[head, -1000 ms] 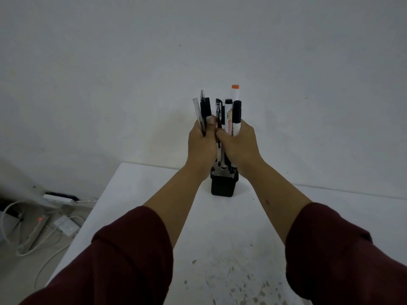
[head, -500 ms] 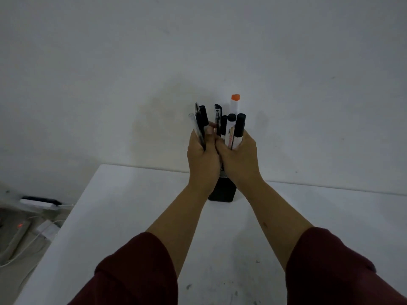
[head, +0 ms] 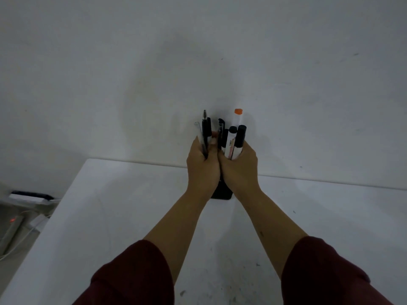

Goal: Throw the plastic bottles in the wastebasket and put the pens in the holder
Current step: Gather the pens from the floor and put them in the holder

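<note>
A bundle of several pens and markers stands upright, black caps and one orange tip showing above my fists. My left hand wraps the left pens, a clear one and black ones. My right hand wraps the white markers. Both hands press together directly over the black pen holder, of which only the bottom part shows below my wrists. The pens' lower ends are hidden. No plastic bottle or wastebasket is in view.
The holder stands near the far edge of a white table against a pale wall. Off the table's left edge, on the floor, lie a power strip with a red light and white cables.
My hands and the pen bundle have sunk lower onto the holder, now covering most of it. The camera view has tilted upward, so the table sits lower in frame.
</note>
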